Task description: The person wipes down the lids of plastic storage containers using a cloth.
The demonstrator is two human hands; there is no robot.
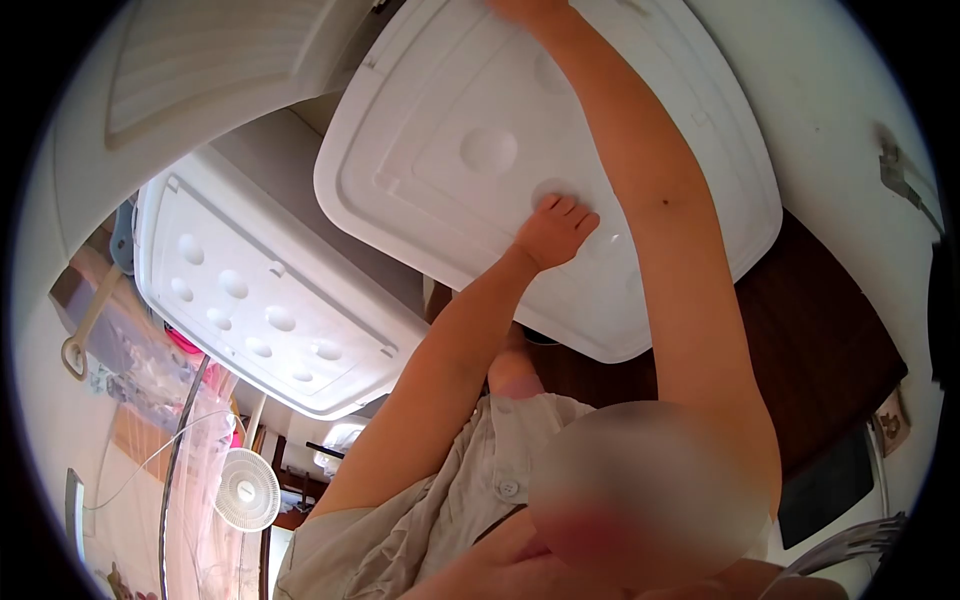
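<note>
A large white plastic storage box lid (450, 205) with rounded corners and round dimples fills the upper middle. My left hand (562, 232) rests against its face, fingers curled in. Beyond it, at the top edge of the view, my right hand (525, 8) lies at the same lid. The frame cuts that hand off, so its grip is hidden. To the left, a second white plastic panel (258, 275) with several round dimples leans at an angle, apart from both hands.
Dark brown wood (815, 320) shows right of the lid. A round white fan (247, 490) is at lower left, near a cord and clear plastic wrapping (150, 370). White wall (830, 130) borders the right. A blurred patch (650, 490) covers the lower middle, beside a beige button-up garment (470, 470).
</note>
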